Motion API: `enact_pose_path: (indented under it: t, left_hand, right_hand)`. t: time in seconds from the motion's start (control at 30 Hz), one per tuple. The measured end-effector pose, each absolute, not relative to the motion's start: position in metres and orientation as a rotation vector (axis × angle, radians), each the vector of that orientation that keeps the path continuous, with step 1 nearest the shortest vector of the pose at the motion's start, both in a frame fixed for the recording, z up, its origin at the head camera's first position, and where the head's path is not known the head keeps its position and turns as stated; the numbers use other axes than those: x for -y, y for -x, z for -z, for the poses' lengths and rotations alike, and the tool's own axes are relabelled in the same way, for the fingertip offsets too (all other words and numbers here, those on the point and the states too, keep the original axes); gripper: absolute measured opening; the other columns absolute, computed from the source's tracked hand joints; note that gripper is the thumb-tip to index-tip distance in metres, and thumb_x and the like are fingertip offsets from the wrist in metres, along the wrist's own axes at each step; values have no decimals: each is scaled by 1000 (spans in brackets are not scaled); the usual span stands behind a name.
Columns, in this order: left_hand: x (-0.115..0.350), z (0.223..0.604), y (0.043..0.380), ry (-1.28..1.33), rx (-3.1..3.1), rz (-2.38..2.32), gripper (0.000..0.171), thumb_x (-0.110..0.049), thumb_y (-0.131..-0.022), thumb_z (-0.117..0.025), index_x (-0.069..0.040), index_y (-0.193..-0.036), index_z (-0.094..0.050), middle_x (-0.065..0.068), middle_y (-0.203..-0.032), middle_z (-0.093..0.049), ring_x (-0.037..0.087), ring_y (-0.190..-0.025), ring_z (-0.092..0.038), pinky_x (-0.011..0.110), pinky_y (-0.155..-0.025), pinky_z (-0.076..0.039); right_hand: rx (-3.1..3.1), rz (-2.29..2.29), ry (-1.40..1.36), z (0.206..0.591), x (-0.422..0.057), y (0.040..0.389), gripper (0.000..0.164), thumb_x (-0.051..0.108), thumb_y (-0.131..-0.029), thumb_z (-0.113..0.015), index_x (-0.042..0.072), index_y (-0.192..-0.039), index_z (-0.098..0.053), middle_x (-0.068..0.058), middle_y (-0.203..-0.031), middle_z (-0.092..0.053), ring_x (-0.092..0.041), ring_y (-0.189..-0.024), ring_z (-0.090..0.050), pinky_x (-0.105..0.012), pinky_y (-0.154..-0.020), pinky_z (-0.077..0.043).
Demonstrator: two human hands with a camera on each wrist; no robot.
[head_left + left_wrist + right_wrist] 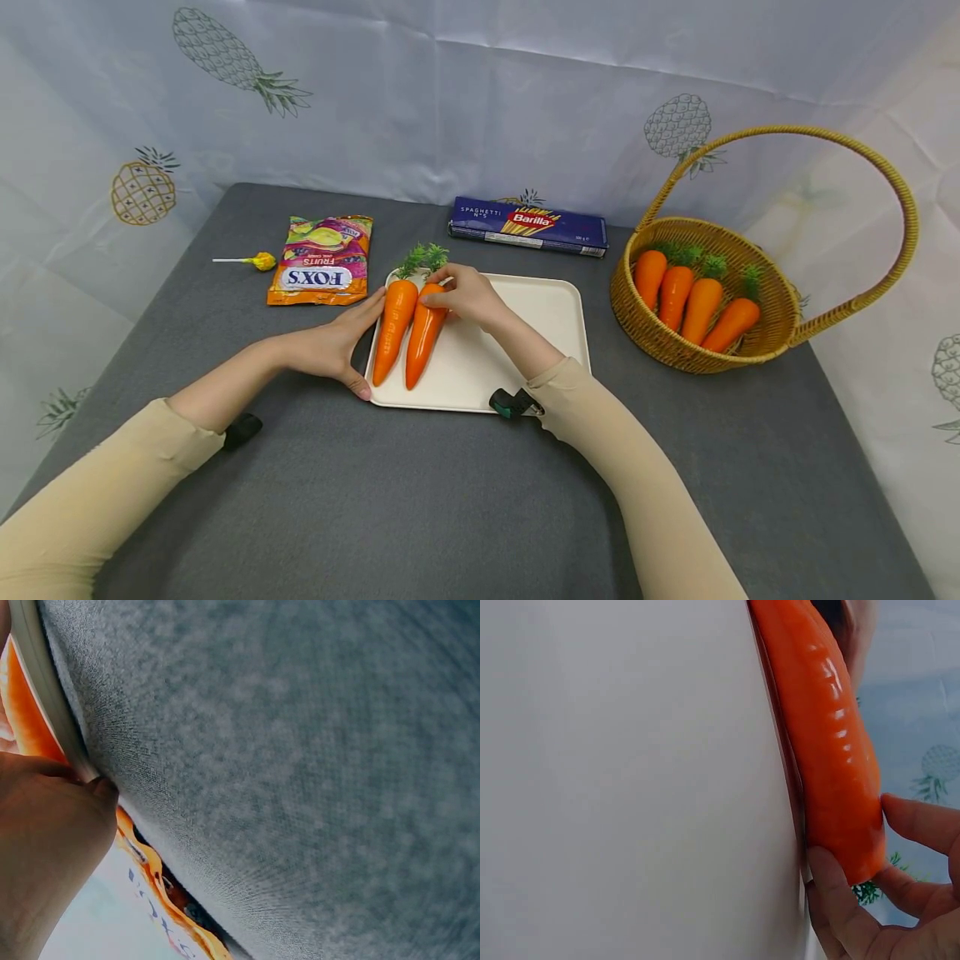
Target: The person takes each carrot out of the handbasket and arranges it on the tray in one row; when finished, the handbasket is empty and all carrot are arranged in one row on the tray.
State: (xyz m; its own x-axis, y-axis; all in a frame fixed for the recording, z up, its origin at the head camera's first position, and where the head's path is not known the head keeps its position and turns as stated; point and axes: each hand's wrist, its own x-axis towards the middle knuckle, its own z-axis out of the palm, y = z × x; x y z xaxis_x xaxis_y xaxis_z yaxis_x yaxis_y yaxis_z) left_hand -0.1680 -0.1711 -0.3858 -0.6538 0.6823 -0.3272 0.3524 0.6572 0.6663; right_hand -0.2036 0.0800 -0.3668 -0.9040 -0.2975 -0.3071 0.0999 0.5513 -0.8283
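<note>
We see the right hand (467,296) pinching a glossy orange, leafy-topped carrot (423,346) on a cream rectangular tray (483,375), just beside a second glossy orange carrot (392,333). The left hand (333,343), spread wide, touches the tray's left edge. Beyond, we see a flat navy-blue spaghetti box (528,227) and, rightward, a tan wicker basket (636,325) holding four orange carrots (702,308).

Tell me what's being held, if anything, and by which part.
The right grip pinches the right-hand carrot on the tray by its thick, leafy end. The left grip only touches the tray's left edge.
</note>
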Motion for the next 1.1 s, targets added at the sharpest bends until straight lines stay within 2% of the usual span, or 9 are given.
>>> enact_pose_path:
  t: [0.17, 0.43, 0.6, 0.8, 1.1]
  left_hand:
    - [171, 386, 168, -802, -2309, -760, 143, -47, -64, -89, -7, -158, 11, 13, -166, 21, 44, -154, 8, 71, -119, -4]
    - [171, 384, 165, -844, -2311, -778, 144, -45, -63, -91, -1, -157, 9, 18, -166, 19, 47, -152, 7, 72, -117, -7]
    - [170, 383, 166, -840, -2311, -773, 145, -46, -62, -91, -2, -157, 9, 18, -166, 19, 47, -153, 7, 71, -118, -7]
    - [170, 385, 167, -826, -2308, -768, 146, -46, -62, -91, -2, -157, 10, 17, -166, 19, 46, -153, 7, 71, -118, -6]
    - [170, 385, 167, -804, -2310, -766, 145, -46, -63, -91, -4, -158, 11, 14, -166, 20, 44, -154, 8, 69, -120, -5]
  right_hand:
    - [-2371, 1305, 140, 364, -81, 204, 38, 21, -90, -72, 11, -125, -62, -14, -117, -65, -20, -90, -62, -31, -75, -59]
    - [-2334, 1369, 137, 356, -85, 203, 35, 13, -90, -71, 7, -124, -64, -17, -121, -65, -24, -96, -67, -37, -80, -61]
    - [-2334, 1379, 126, 353, -89, 205, 34, 14, -89, -71, 7, -122, -65, -16, -123, -65, -26, -104, -67, -37, -82, -61]
    - [-2357, 1370, 125, 348, -93, 204, 33, 15, -89, -71, 8, -120, -65, -15, -122, -65, -27, -106, -66, -38, -83, -61]
    - [-2352, 1384, 119, 335, -102, 203, 35, 17, -91, -69, 8, -124, -63, -13, -126, -62, -27, -114, -63, -42, -89, -59]
